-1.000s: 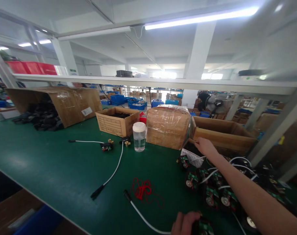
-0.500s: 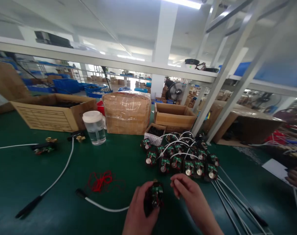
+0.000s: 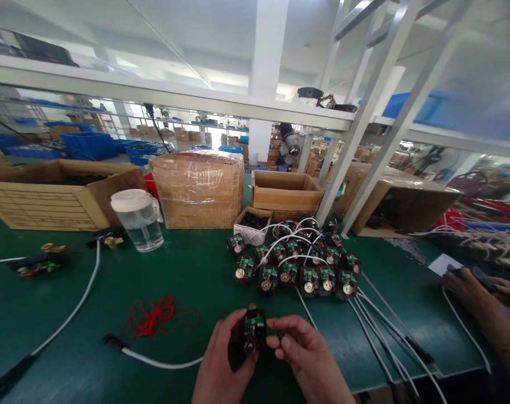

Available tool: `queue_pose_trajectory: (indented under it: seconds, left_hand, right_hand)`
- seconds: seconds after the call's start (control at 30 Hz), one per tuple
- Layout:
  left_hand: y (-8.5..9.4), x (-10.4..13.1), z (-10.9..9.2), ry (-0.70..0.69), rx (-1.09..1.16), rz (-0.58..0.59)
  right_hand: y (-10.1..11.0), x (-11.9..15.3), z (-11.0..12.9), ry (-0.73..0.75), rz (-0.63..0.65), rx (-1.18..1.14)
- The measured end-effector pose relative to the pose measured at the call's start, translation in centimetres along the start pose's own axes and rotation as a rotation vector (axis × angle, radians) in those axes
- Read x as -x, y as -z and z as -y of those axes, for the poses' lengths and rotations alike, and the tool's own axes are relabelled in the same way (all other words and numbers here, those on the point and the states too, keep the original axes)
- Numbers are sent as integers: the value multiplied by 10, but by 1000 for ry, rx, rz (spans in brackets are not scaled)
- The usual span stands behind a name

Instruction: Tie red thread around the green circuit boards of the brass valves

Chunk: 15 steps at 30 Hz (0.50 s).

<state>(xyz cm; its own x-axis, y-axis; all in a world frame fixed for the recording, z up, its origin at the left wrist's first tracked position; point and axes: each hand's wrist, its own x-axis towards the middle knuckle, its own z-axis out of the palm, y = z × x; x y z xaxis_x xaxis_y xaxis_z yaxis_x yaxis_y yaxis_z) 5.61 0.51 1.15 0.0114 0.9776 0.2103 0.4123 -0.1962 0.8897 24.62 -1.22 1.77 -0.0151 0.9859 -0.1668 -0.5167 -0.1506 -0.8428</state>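
My left hand (image 3: 223, 359) is wrapped round a small black unit with a green circuit board (image 3: 253, 330), held upright above the green table. A white cable (image 3: 166, 365) with a black end runs leftward from beside that hand. Just right of the unit, my right hand (image 3: 303, 350) has its fingers pinched together, with a small dark piece between thumb and fingers that is too small to name. Red thin wires (image 3: 151, 317) lie in a tangle left of my hands. Several similar board units (image 3: 309, 280) stand grouped beyond my right hand.
Behind stand a clear bottle (image 3: 139, 221), a wrapped carton (image 3: 198, 191), an open carton (image 3: 286, 196) and a small box of black parts (image 3: 252, 224). Metal posts rise at the right. Another person's hands (image 3: 476, 292) work at the far right.
My right hand has come close to the unit's right side. The view has shifted, so the table items appear further left. More of the other person's arms shows.
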Motion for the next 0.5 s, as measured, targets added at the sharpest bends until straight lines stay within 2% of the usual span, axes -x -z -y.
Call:
queue_pose_trajectory:
  seconds: [0.23, 0.4, 0.5]
  left_hand:
    - [0, 0, 4, -16, -30, 8]
    - [-2, 1, 3, -19, -16, 25]
    - [-3, 2, 0, 8, 12, -11]
  right_hand:
    - [-2, 2, 0, -23, 12, -100]
    - [-7, 4, 5, -140, 46, -280]
    - [-12, 5, 6, -171, 5, -348]
